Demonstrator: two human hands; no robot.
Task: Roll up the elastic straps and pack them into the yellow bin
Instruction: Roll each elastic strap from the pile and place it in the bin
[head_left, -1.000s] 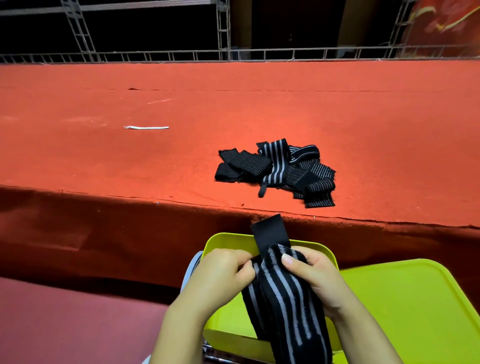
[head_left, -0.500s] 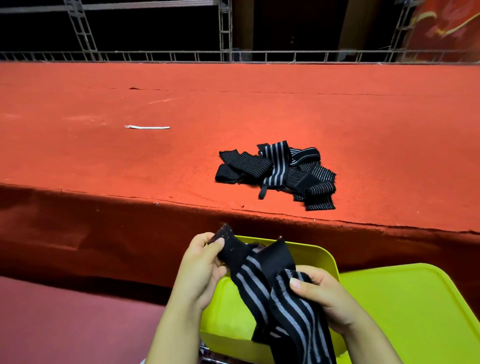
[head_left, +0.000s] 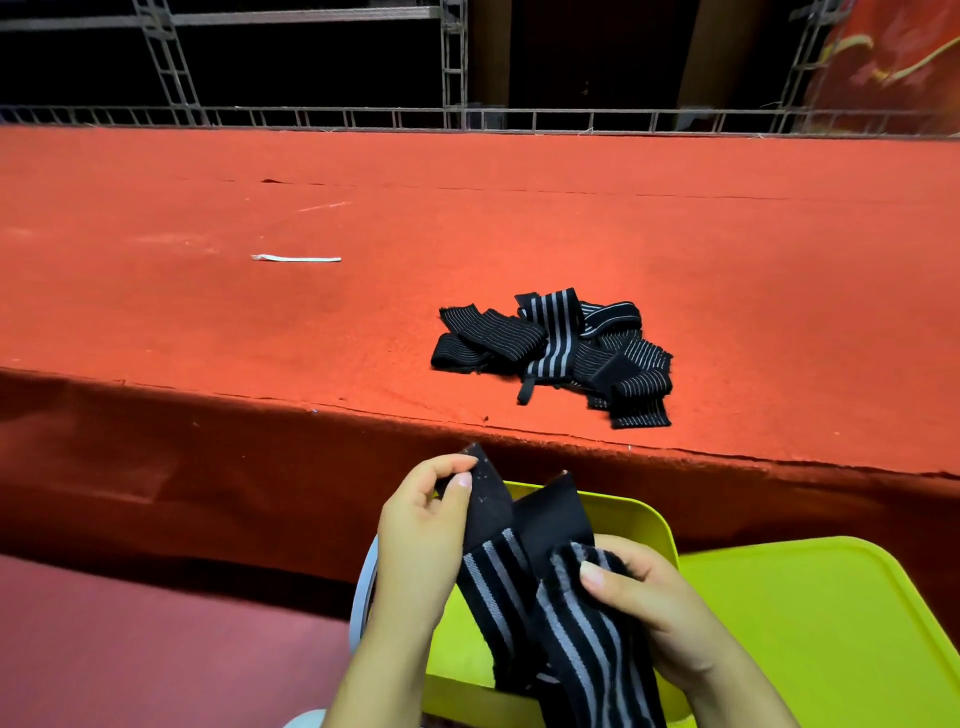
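Above the yellow bin (head_left: 657, 525), one black elastic strap (head_left: 524, 566) with grey stripes is held folded, its two plain black ends pointing up and away, its long axis running toward the person. Left hand (head_left: 421, 540) pinches one end; right hand (head_left: 641, 597) grips the striped fold. Beyond, on the red desk (head_left: 727, 291), lies one tangled pile of straps (head_left: 561, 351); their number cannot be told. One yellow lid (head_left: 810, 634) sits just right of the bin.

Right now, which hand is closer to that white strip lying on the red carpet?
Left. The left hand sits below and right of the white strip, pinching the strap's black end. The right hand is further right and lower, holding the striped strap.
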